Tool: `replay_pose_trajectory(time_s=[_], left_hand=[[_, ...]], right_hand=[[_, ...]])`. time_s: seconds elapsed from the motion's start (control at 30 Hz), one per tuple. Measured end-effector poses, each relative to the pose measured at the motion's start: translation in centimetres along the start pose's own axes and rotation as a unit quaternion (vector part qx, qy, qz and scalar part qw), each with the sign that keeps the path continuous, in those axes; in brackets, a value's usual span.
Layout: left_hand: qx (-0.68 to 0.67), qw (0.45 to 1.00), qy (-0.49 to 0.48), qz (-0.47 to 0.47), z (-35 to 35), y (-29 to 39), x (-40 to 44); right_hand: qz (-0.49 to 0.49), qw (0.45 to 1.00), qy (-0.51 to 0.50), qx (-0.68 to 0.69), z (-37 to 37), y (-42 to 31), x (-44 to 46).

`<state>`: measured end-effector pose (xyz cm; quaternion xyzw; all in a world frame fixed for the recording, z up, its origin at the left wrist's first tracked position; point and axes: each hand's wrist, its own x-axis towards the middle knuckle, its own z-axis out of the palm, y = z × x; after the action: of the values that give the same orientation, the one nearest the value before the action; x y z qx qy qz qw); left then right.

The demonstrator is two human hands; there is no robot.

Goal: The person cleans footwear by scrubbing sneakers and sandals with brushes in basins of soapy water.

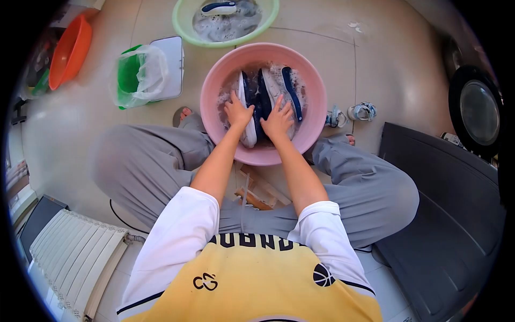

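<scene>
Between my legs stands a pink basin (211, 126) of sudsy water. Two white and navy shoes lie side by side in it, lengthwise to me. My left hand (237, 111) grips the left shoe (248, 131), its thumb reaching over toward the middle. On the right shoe (270, 80) rests my right hand (277, 119), fingers spread around its upper part. A long, curved navy piece (292, 94) leans along the basin's right inner side, apart from my fingers; its kind is unclear. Foam and water hide the lower parts of the shoes.
Beyond the pink basin is a pale green basin (185, 33) with foamy water and a navy-and-white brush-like object (219, 8). A green bin (127, 75) with a plastic liner stands left, an orange basin (72, 51) farther left. Sandals (362, 111) and a dark panel (429, 204) are right.
</scene>
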<state>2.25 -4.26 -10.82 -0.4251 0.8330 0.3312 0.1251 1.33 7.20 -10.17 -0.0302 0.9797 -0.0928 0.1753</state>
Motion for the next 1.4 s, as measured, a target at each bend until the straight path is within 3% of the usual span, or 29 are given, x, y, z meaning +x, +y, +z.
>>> replay_pose_trajectory(time_s=[0.03, 0.1, 0.13, 0.17, 0.2, 0.23, 0.3, 0.37, 0.4, 0.43, 0.47, 0.5, 0.53, 0.57, 0.63, 0.77, 0.83, 0.9, 0.97, 1.03, 1.1, 1.17, 1.23, 1.27, 1.4], left_hand=[[-0.033, 0.999, -0.001, 0.001, -0.4, -0.4, 0.5], [-0.064, 0.998, 0.002, 0.003, -0.3, -2.2, 2.2], [-0.203, 0.979, -0.007, 0.018, 0.9, -4.1, 3.8], [-0.338, 0.940, -0.018, 0.032, 1.6, -5.2, 4.4], [-0.520, 0.847, -0.094, -0.055, 0.0, -3.5, 3.0], [-0.521, 0.846, -0.099, -0.052, 0.7, -4.0, 3.6], [-0.627, 0.727, -0.231, -0.160, 3.2, -5.8, 5.8], [-0.601, 0.752, -0.233, -0.137, 4.6, -6.2, 5.9], [-0.423, 0.901, -0.053, -0.082, 3.7, -4.9, 4.6], [-0.207, 0.969, 0.132, -0.017, 2.7, -3.6, 3.6], [-0.205, 0.969, 0.133, -0.019, 2.3, -3.1, 3.0], [-0.188, 0.977, 0.085, 0.057, 1.9, -2.8, 2.4], [-0.168, 0.976, 0.036, 0.134, 1.0, -1.9, 1.6], [-0.061, 0.987, -0.006, 0.146, 0.3, -1.1, 0.2], [-0.061, 0.972, 0.011, 0.227, 1.0, -2.2, 0.0], [-0.084, 0.980, 0.052, 0.173, 1.5, -4.4, 1.6], [-0.152, 0.986, 0.038, 0.049, 1.6, -5.6, 2.6], [-0.192, 0.980, 0.037, 0.023, 1.1, -5.5, 2.3], [-0.231, 0.972, 0.034, -0.003, 0.8, -5.3, 1.9], [-0.226, 0.972, 0.069, 0.019, 1.1, -5.2, 2.0], [-0.248, 0.968, 0.045, 0.019, 1.5, -5.4, 2.3], [-0.272, 0.962, 0.026, 0.015, 2.6, -5.9, 2.5], [-0.279, 0.958, 0.061, 0.036, 3.6, -5.5, 2.3], [-0.231, 0.972, 0.049, 0.008, 3.6, -5.1, 1.7], [-0.194, 0.977, 0.083, -0.006, 4.2, -4.0, -0.4]], right_hand=[[0.010, 0.999, -0.039, -0.015, -0.8, 0.2, 0.2], [0.002, 1.000, -0.022, -0.015, -0.8, 1.3, 0.9], [-0.035, 0.998, -0.014, 0.054, -0.7, 2.4, 1.5], [-0.072, 0.990, -0.006, 0.122, -0.8, 3.6, 1.8], [-0.073, 0.982, -0.012, 0.173, -1.3, 4.7, 2.1], [-0.070, 0.973, -0.005, 0.220, -1.1, 6.1, 2.5], [-0.029, 0.953, -0.082, 0.290, -0.1, 9.2, 4.5], [-0.036, 0.953, -0.080, 0.288, 0.0, 8.7, 4.8], [-0.051, 0.952, -0.081, 0.291, 0.4, 8.2, 4.5], [-0.052, 0.952, -0.083, 0.290, 1.1, 7.8, 4.0], [-0.078, 0.967, 0.006, 0.242, 2.3, 7.3, 3.4], [-0.104, 0.971, 0.094, 0.193, 3.5, 7.2, 2.8], [-0.088, 0.958, 0.127, 0.240, 4.0, 6.9, 2.2], [-0.088, 0.957, 0.124, 0.246, 4.2, 6.8, 2.2], [0.004, 0.947, 0.034, 0.320, 3.3, 7.6, 1.9], [0.029, 0.890, -0.091, 0.446, 2.6, 8.9, 3.0], [0.043, 0.875, -0.082, 0.475, 4.1, 8.7, 3.0], [0.055, 0.859, -0.073, 0.503, 4.3, 7.7, 2.6], [0.074, 0.924, 0.028, 0.374, 2.4, 5.8, 1.2], [0.016, 0.935, 0.069, 0.347, 2.4, 4.7, 0.7], [-0.034, 0.947, 0.193, 0.254, 2.1, 2.9, -0.4], [-0.040, 0.955, 0.150, 0.255, 1.4, 2.3, -1.3], [-0.138, 0.959, 0.215, 0.123, 1.5, 1.8, -1.8], [-0.174, 0.959, 0.197, 0.111, 1.7, 1.7, -1.9], [-0.180, 0.968, 0.164, 0.052, 2.8, 1.5, -1.8]])
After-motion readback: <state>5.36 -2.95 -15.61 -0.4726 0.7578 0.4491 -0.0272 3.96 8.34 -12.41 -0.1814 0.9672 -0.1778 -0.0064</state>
